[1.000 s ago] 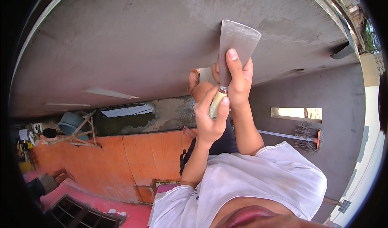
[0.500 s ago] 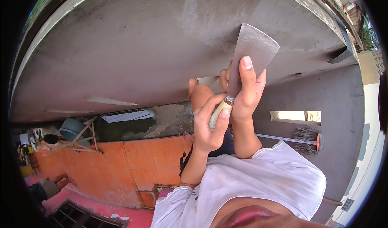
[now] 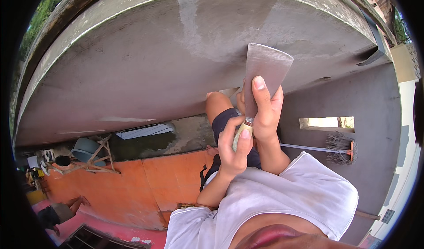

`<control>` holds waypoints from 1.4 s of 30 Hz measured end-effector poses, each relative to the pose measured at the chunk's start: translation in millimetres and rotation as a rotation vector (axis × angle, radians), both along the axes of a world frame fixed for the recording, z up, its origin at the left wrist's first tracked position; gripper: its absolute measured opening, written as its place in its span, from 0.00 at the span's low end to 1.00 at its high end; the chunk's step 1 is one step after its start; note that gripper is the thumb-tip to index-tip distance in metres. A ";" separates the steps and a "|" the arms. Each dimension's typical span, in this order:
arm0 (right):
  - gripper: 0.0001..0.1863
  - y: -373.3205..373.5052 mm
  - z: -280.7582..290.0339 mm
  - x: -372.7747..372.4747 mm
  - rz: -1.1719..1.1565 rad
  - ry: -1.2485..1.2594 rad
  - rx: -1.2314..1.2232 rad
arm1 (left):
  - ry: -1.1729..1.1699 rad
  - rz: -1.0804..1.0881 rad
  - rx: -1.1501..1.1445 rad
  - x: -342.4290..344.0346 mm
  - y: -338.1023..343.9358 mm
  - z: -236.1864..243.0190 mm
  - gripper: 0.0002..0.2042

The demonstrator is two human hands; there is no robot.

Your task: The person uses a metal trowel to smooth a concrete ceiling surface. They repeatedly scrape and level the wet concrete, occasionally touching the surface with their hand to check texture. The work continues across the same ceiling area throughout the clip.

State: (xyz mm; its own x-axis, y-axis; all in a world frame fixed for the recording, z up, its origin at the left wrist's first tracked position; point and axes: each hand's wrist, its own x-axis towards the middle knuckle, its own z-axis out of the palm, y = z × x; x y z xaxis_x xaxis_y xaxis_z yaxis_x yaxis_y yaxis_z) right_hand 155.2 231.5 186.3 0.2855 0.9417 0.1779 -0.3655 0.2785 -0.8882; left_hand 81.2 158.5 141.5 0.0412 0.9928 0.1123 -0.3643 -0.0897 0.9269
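A putty knife (image 3: 269, 65) with a wide, flared metal blade and a pale handle is held up in front of me, blade pointing away. My left hand (image 3: 234, 149) is closed around the handle, its thumb lying along the near side. My right hand (image 3: 266, 110) grips the blade just above the metal collar, thumb pressed flat on the blade's face and fingers behind it, mostly hidden. Beyond the blade's curved end stands a grey plastered wall (image 3: 132, 59) with lighter patches; I cannot tell whether the blade touches it.
A mop (image 3: 340, 148) leans by the right-hand wall, under a small slot opening (image 3: 329, 122). Orange flooring (image 3: 132, 182) lies to the left, with a bluish basin (image 3: 86, 151) on a wooden stand (image 3: 106, 154). Another person's legs (image 3: 73, 205) show at lower left.
Both hands and the putty knife have come slightly left and lower in view, keeping the same hold. My view has shifted, so more of the wall's top edge shows.
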 end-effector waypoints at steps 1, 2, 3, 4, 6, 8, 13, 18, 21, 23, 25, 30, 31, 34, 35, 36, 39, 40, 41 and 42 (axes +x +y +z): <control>0.12 -2.0 0.3 0.1 0.012 0.003 -0.011 | -0.012 -0.001 -0.014 0.8 -2.0 -1.6 0.14; 0.12 -3.7 0.6 0.1 0.025 0.006 -0.022 | 0.019 0.031 0.007 0.9 -1.3 0.5 0.14; 0.12 -4.2 1.0 0.4 0.039 0.007 -0.032 | 0.030 0.033 0.019 0.6 -0.3 2.1 0.15; 0.12 -3.7 0.7 0.2 0.025 0.005 -0.032 | 0.040 0.035 0.032 -0.1 0.4 3.4 0.15; 0.12 -1.8 -1.2 -1.0 0.002 0.003 -0.035 | 0.047 0.033 0.049 -1.1 2.0 1.1 0.15; 0.12 0.7 -2.0 1.5 0.012 -0.025 0.011 | 0.039 0.023 0.058 -1.2 6.6 -6.4 0.15; 0.13 11.7 23.7 -3.8 0.019 0.011 0.075 | 0.047 0.040 0.103 -3.7 21.4 13.7 0.15; 0.15 3.0 5.8 -1.5 -0.034 -0.019 0.012 | -0.004 -0.002 0.020 2.6 7.5 0.9 0.15; 0.15 4.3 14.4 0.6 -0.023 -0.033 0.025 | 0.016 0.011 0.055 2.8 11.3 4.9 0.15; 0.15 5.9 23.3 -1.2 -0.032 -0.036 0.029 | 0.019 0.014 0.095 2.7 15.0 13.0 0.14; 0.15 4.3 18.2 -4.6 -0.079 -0.027 0.001 | 0.004 0.004 0.049 2.0 10.2 11.1 0.14; 0.14 6.1 29.1 -3.3 -0.001 0.015 0.047 | -0.022 -0.013 -0.007 -1.8 11.7 26.8 0.15; 0.14 6.3 29.5 -3.0 0.009 0.015 0.051 | -0.020 -0.017 -0.005 -2.8 11.9 29.6 0.15; 0.13 3.9 22.5 -2.9 -0.004 0.001 0.023 | -0.023 -0.020 -0.022 -2.1 6.7 24.6 0.15; 0.13 2.4 26.4 -3.2 0.002 0.002 0.017 | -0.025 -0.020 -0.032 -0.7 5.4 22.6 0.15; 0.12 1.6 29.8 -3.3 0.010 0.004 0.013 | -0.037 -0.007 -0.037 0.7 3.7 27.1 0.15; 0.12 7.8 47.3 -1.8 0.077 -0.002 0.039 | 0.013 0.065 0.038 4.9 16.0 41.3 0.19; 0.12 7.2 47.4 -2.6 0.061 0.001 0.036 | 0.018 0.052 0.032 4.0 14.9 41.5 0.19; 0.12 5.2 43.9 -4.3 0.046 0.005 0.032 | 0.022 0.038 0.025 1.6 11.5 39.0 0.18; 0.12 3.4 39.0 -3.5 0.022 0.005 0.027 | 0.023 0.016 0.017 1.3 8.2 36.5 0.18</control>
